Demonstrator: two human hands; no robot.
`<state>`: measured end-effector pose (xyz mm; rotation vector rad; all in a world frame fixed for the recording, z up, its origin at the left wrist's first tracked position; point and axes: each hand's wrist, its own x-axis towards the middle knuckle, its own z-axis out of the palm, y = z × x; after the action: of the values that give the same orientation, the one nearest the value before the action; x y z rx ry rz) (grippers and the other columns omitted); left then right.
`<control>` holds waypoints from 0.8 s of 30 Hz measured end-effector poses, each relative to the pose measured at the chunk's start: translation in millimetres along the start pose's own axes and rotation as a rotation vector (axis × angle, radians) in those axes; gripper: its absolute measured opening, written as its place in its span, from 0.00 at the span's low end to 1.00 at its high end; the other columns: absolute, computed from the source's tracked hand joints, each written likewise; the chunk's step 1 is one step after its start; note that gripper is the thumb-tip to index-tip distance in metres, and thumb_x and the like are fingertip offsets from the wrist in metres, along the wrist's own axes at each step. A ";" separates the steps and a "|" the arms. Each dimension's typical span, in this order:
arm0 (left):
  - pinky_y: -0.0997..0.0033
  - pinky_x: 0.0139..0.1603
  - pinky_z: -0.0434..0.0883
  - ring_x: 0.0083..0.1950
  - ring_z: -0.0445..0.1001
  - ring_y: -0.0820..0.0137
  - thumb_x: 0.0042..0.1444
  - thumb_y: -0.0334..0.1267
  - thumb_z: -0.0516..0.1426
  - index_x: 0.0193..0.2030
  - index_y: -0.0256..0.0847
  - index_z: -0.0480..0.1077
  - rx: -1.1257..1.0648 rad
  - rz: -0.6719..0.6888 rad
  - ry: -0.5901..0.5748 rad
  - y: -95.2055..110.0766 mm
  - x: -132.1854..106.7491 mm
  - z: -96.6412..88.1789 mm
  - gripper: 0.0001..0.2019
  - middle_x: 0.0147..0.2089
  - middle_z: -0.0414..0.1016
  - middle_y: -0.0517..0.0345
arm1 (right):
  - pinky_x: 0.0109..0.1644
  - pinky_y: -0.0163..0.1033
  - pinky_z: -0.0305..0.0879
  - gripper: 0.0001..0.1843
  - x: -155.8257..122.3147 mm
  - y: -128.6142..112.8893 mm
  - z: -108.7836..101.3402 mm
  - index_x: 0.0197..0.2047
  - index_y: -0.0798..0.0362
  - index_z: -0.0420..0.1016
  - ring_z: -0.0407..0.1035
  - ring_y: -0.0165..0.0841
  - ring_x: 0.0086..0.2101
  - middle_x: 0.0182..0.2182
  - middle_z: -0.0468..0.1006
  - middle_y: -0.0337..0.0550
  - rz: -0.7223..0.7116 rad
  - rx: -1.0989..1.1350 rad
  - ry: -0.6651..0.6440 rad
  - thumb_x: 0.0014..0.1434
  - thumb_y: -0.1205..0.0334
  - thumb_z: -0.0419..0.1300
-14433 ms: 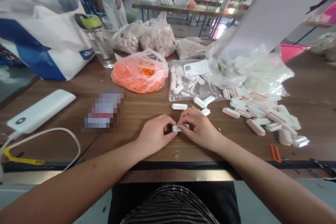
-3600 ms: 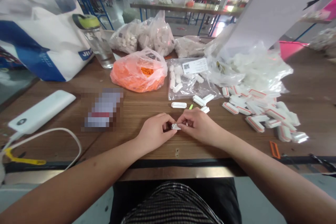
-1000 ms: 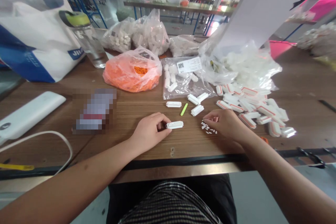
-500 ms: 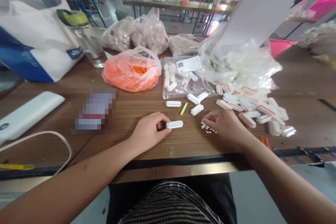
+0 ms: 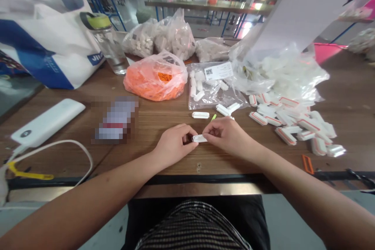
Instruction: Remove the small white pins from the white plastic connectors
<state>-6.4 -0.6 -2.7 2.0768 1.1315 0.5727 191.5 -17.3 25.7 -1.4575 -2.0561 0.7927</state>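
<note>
My left hand (image 5: pixel 175 143) pinches the left end of a white plastic connector housing (image 5: pixel 198 138) with rows of small slots on its upper face. It is held low over the table. At the housing's right end is my right hand (image 5: pixel 227 134), thumb and fingertips pressed together; whatever they pinch is hidden. Just behind my fingers lies another white housing (image 5: pixel 200 115). A green-handled tool (image 5: pixel 213 117) is partly covered by my right hand, and more white housings (image 5: pixel 223 109) lie beyond it. The tiny white pieces are out of sight.
On the right is a heap of white housings with orange edging (image 5: pixel 288 115), near an orange frame (image 5: pixel 307 163). Behind stand an orange-filled bag (image 5: pixel 155 80), a labelled clear bag (image 5: pixel 205 97) and a bottle (image 5: pixel 109 50). A power bank (image 5: pixel 48 119) with a cable lies left, beside a blurred-out object (image 5: pixel 117 119).
My right hand has moved left from the tiny white pieces to the housing in my left hand. The left hand keeps its hold. The whole view has shifted slightly.
</note>
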 end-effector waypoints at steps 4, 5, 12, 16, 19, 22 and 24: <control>0.72 0.32 0.61 0.28 0.64 0.74 0.52 0.32 0.61 0.37 0.42 0.74 0.001 0.001 -0.011 0.7 0.1 -0.5 0.05 0.28 0.64 0.65 | 0.31 0.37 0.61 0.07 4.9 1.3 4.4 0.26 0.54 0.77 0.65 0.27 0.24 0.22 0.75 0.38 -0.036 -0.074 0.005 0.53 0.69 0.59; 0.72 0.32 0.61 0.28 0.64 0.74 0.52 0.32 0.61 0.37 0.42 0.74 0.001 -0.001 -0.013 0.8 0.2 -0.6 0.05 0.28 0.64 0.65 | 0.32 0.37 0.61 0.07 4.7 1.4 4.5 0.26 0.54 0.77 0.66 0.27 0.24 0.22 0.75 0.38 -0.041 -0.083 0.008 0.53 0.69 0.60; 0.72 0.32 0.61 0.29 0.64 0.74 0.51 0.32 0.61 0.36 0.42 0.74 0.003 -0.008 -0.016 1.7 0.0 -1.1 0.05 0.28 0.65 0.65 | 0.36 0.40 0.59 0.07 4.2 0.2 6.0 0.25 0.53 0.76 0.66 0.28 0.25 0.21 0.75 0.37 -0.072 -0.131 0.020 0.53 0.69 0.60; 0.72 0.32 0.61 0.28 0.64 0.74 0.52 0.32 0.61 0.35 0.41 0.73 0.001 0.000 -0.014 1.8 0.1 -0.8 0.04 0.28 0.65 0.65 | 0.41 0.43 0.58 0.08 3.9 0.6 5.3 0.27 0.53 0.78 0.67 0.29 0.27 0.22 0.75 0.38 -0.179 -0.242 0.023 0.55 0.68 0.59; 0.72 0.32 0.61 0.28 0.64 0.74 0.52 0.32 0.61 0.36 0.42 0.74 -0.002 0.005 -0.009 1.9 -0.1 -0.3 0.04 0.29 0.65 0.65 | 0.42 0.44 0.56 0.11 0.4 -0.5 1.6 0.30 0.53 0.80 0.67 0.31 0.28 0.23 0.75 0.40 -0.278 -0.360 0.014 0.58 0.68 0.56; 0.73 0.32 0.61 0.28 0.64 0.74 0.52 0.32 0.61 0.37 0.42 0.74 -0.003 0.000 -0.010 1.8 -0.5 -0.2 0.05 0.29 0.65 0.65 | 0.42 0.45 0.54 0.12 -4.2 -1.8 -1.0 0.32 0.52 0.82 0.67 0.32 0.28 0.23 0.75 0.40 -0.318 -0.424 0.058 0.60 0.67 0.55; 0.73 0.32 0.61 0.28 0.64 0.74 0.52 0.32 0.61 0.36 0.42 0.74 -0.006 0.004 -0.008 1.2 -0.4 -0.2 0.04 0.29 0.65 0.65 | 0.42 0.45 0.54 0.12 -6.5 -2.6 0.0 0.32 0.51 0.82 0.66 0.32 0.28 0.22 0.74 0.39 -0.346 -0.447 0.081 0.59 0.66 0.56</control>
<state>-6.0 -1.4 -1.6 2.0747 1.1202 0.5685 191.8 -24.1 27.1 -1.2590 -2.4305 0.1381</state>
